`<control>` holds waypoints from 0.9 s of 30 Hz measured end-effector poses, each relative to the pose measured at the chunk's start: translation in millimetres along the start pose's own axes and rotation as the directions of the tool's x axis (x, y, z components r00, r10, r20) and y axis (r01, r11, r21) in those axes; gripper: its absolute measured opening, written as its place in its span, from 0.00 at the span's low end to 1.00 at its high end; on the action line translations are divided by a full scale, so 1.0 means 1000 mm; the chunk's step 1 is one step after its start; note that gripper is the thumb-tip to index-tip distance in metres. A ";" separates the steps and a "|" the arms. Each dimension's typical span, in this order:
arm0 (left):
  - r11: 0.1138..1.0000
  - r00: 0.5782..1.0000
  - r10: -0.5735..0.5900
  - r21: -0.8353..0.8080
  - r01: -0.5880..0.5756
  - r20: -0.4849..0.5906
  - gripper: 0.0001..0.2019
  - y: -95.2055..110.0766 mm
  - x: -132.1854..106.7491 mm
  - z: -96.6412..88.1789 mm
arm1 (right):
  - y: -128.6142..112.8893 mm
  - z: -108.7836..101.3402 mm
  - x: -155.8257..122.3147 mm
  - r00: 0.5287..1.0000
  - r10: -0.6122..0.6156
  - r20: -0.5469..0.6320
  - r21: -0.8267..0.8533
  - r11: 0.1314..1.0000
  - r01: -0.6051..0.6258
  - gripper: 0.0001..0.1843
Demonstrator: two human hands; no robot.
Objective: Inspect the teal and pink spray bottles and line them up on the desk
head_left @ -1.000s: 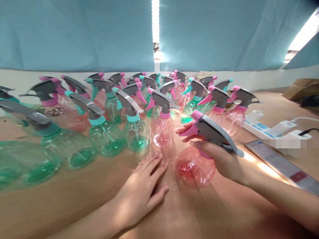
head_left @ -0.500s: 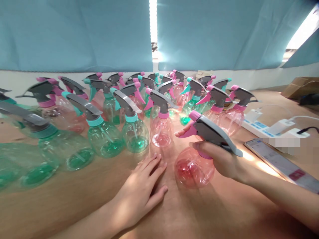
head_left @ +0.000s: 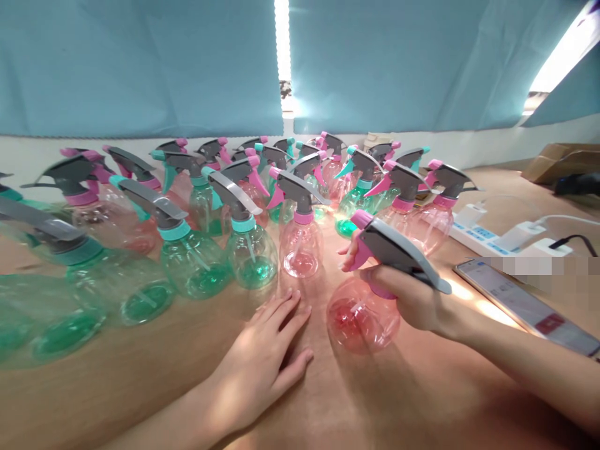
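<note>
My right hand [head_left: 417, 300] is wrapped round the neck of a pink spray bottle [head_left: 363, 315] with a grey head. Its fingers lie on the pink trigger [head_left: 359, 253], which is pulled in towards the neck. The bottle stands near the table's front, its body clear pink plastic. My left hand [head_left: 267, 350] lies flat on the table to the left of it, fingers spread, holding nothing. Just beyond its fingertips stands another pink spray bottle [head_left: 301, 250]. A green spray bottle [head_left: 253, 256] is to the left of that one.
Several more green and pink spray bottles stand in rows across the wooden table [head_left: 187, 387]. On the right lie a phone [head_left: 520, 306] and a white power strip [head_left: 482, 237] with plugs and cables. A cardboard box [head_left: 557, 164] sits behind them. A blue curtain [head_left: 140, 69] hangs at the back.
My right fingers have drawn the trigger of the pink spray bottle inward. My left hand stays flat on the table. The whole view has shifted slightly.
</note>
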State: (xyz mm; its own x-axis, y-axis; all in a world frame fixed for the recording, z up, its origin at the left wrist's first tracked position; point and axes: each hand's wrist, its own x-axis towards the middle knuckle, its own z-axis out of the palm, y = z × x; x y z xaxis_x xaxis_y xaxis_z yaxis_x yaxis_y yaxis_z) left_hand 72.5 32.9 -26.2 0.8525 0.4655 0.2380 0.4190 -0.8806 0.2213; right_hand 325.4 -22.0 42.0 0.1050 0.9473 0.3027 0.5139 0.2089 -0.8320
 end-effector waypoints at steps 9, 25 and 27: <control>1.000 1.000 0.013 0.010 -0.013 -0.001 0.24 -0.001 0.000 0.002 | -0.013 0.002 0.003 1.000 -0.006 0.010 0.098 0.995 0.005 0.10; 1.000 1.000 -0.003 0.002 0.003 -0.015 0.24 -0.004 0.001 0.006 | -0.004 0.003 -0.011 0.996 -0.076 -0.047 -0.191 0.979 0.065 0.23; 1.000 1.000 -0.005 0.003 0.005 -0.003 0.24 -0.003 0.002 0.004 | -0.003 0.001 -0.018 0.996 -0.086 -0.021 -0.266 0.961 0.077 0.22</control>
State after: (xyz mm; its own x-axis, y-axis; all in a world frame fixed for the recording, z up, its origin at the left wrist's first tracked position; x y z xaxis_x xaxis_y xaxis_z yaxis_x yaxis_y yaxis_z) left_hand 74.3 36.0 -30.3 0.8495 0.4699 0.2396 0.4239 -0.8786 0.2200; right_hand 320.5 -39.7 38.5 0.0786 0.9203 0.3831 0.7283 0.2094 -0.6524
